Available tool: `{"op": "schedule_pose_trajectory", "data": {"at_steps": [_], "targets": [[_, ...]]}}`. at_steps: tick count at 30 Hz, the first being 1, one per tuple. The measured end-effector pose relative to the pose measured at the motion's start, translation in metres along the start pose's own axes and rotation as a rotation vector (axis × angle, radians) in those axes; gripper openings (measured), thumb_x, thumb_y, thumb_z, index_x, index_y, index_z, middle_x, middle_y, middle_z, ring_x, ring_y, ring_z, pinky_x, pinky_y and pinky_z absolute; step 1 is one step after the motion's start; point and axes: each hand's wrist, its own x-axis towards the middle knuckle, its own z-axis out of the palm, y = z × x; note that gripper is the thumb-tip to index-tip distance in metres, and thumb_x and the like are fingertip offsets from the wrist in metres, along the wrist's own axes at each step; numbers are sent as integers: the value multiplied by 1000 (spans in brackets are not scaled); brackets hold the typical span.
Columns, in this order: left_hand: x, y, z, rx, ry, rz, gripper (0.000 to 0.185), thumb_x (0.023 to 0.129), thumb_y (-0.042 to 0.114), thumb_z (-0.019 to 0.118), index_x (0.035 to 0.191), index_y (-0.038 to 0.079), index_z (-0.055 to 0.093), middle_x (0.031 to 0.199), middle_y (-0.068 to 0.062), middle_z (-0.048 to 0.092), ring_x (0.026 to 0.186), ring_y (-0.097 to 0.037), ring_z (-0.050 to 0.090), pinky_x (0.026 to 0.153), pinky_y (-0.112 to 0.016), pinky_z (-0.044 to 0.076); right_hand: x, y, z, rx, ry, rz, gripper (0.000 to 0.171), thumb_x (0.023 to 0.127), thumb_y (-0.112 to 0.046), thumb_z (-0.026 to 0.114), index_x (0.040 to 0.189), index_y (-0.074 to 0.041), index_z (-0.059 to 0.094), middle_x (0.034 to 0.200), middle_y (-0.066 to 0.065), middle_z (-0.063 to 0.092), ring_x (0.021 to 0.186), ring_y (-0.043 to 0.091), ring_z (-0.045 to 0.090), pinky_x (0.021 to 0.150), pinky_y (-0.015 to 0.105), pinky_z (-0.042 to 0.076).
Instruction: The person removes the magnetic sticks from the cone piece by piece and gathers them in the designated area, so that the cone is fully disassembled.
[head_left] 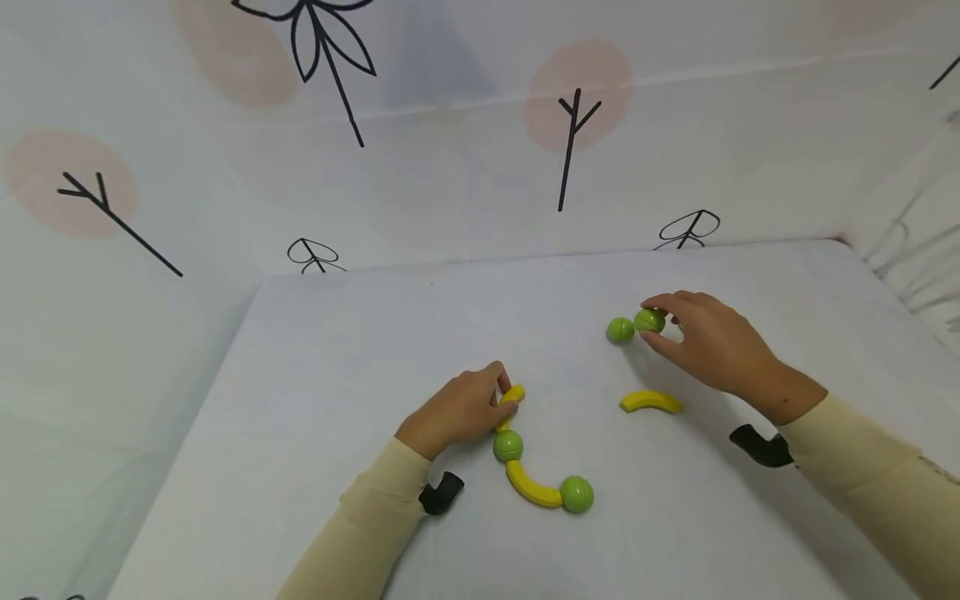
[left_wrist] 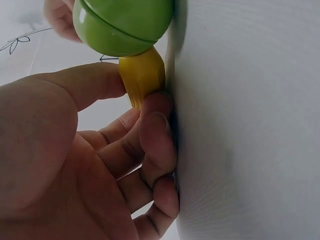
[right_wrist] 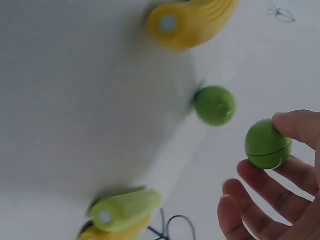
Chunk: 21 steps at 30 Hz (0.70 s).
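On the white table (head_left: 360, 350), the left hand (head_left: 459, 410) pinches the top end of a short yellow curved piece (head_left: 512, 398) between thumb and bent fingers; this piece is the first link of a chain and touches a green ball (head_left: 507, 446) just below it. From that ball a second yellow curved piece (head_left: 531, 487) runs on to another green ball (head_left: 576, 494), so the 4 parts lie end to end, probably because they hold together at the ends. The grip at the chain's end seems to keep it steady. Further right, the right hand (head_left: 705, 342) holds a green ball (head_left: 649, 321) with curled fingertips, just beside a loose green ball (head_left: 620, 330) on the table. Near the right wrist, 1 more yellow curved piece (head_left: 651, 402) lies alone, apart from the chain.
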Motion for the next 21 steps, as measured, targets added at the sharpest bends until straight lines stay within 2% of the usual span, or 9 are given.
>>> {"op": "schedule_pose_trajectory", "data": {"at_steps": [6, 14, 21], "targets": [[-1, 0, 0, -7, 0, 0, 23, 98, 30, 64, 114, 14, 57, 76, 0, 57, 64, -13, 50, 58, -26, 42, 5, 18, 5, -1, -74, 18, 41, 91, -19, 72, 126, 1, 62, 103, 18, 67, 88, 28, 59, 70, 41, 51], [0, -2, 2, -6, 1, -15, 23, 98, 30, 64, 113, 14, 57, 79, 0, 59, 66, -14, 52, 59, -27, 43, 13, 26, 14, 5, -175, 23, 40, 92, -14, 69, 127, 3, 61, 113, 20, 68, 102, 34, 62, 84, 51, 52], [0, -1, 1, -4, 6, -9, 23, 98, 31, 64, 113, 15, 58, 79, 0, 59, 66, -13, 52, 60, -26, 43, 18, 29, 18, -21, -196, 28, 41, 91, -13, 69, 128, 3, 61, 117, 22, 67, 105, 36, 62, 86, 53, 53]]}}
